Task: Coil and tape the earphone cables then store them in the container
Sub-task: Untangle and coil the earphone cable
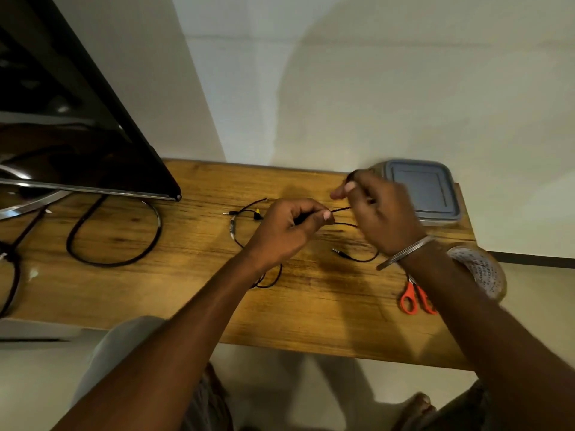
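A thin black earphone cable (341, 209) stretches between both my hands above the wooden table (186, 275). My left hand (289, 228) pinches one stretch of it between thumb and fingers. My right hand (379, 209), blurred, grips the cable just to the right. The jack plug (336, 251) lies on the table below my hands, and more black cable loops (270, 283) trail under my left wrist. A second cable with yellow earbuds (257, 213) lies to the left. The lidded grey container (435, 194) stands at the back right. A roll of clear tape (480, 272) rests by my right forearm.
Orange-handled scissors (410, 300) lie near the table's right front, partly under my right arm. A dark monitor (77, 119) on a metal stand fills the left, with a thick black power cable (115, 241) looped on the table. A white wall runs behind.
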